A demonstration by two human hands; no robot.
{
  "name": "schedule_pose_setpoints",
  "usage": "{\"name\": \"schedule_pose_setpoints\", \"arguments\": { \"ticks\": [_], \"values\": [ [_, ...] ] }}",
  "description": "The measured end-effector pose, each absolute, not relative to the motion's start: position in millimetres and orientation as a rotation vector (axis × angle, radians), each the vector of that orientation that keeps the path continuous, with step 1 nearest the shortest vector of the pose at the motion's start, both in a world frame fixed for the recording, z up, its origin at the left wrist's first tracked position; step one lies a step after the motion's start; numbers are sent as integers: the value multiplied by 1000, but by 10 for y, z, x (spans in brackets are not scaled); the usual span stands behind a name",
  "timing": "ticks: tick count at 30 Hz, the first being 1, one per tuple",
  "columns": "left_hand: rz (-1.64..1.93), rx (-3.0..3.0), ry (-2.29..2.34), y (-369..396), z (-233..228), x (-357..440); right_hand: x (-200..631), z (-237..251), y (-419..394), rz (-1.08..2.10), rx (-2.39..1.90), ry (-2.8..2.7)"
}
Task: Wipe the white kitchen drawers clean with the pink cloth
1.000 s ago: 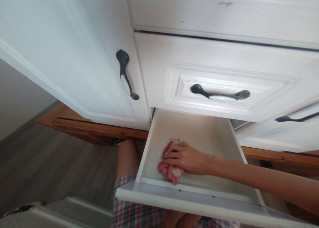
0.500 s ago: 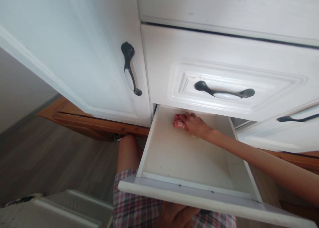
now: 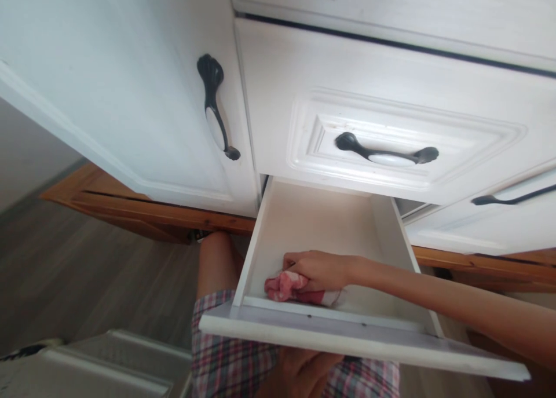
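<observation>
My right hand (image 3: 319,269) is inside the open white drawer (image 3: 313,224), pressing a bunched pink-and-white cloth (image 3: 286,287) against the drawer floor close to the front wall. The drawer holds nothing else that I can see. My left hand (image 3: 304,372) shows just below the drawer front (image 3: 347,343), partly hidden by it; whether it touches or grips the front is unclear. My plaid shorts (image 3: 230,366) and a knee (image 3: 217,259) are under the drawer.
Above the open drawer is a shut drawer with a dark handle (image 3: 386,153). A white cabinet door (image 3: 130,85) with a dark handle (image 3: 212,108) is to the left. Wood plinth (image 3: 143,210), grey floor (image 3: 87,282), a pale ribbed object (image 3: 104,366) lower left.
My right hand went with the cloth from the drawer's front to its back, then returned to the front wall. The view shifted slightly.
</observation>
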State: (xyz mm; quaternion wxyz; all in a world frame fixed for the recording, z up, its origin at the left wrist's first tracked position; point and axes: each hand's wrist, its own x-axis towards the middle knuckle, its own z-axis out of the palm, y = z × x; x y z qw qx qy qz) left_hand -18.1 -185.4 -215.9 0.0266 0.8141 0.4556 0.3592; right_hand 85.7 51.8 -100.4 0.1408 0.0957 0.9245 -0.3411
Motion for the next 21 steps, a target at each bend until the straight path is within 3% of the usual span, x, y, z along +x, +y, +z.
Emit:
{"name": "schedule_pose_setpoints", "arguments": {
  "ticks": [2, 6, 9, 15, 21],
  "values": [
    [1153, 2434, 1427, -1876, -2191, -168, 981, -913, 622, -767, 339, 2771],
    [1212, 2343, 1427, -1861, -2197, -154, 1149, -720, 1015, 41, 713, 2868],
    [1250, 2376, 1359, -1808, -2177, -168, 1232, -770, 1425, 312, 977, 2698],
    [1339, 2280, 1360, -1811, -2169, -182, 1457, -999, 1658, 125, 1004, 2680],
    [1210, 2366, 1339, -1890, -2309, -204, 1549, -841, 821, -202, 676, 2741]
  ]
}}
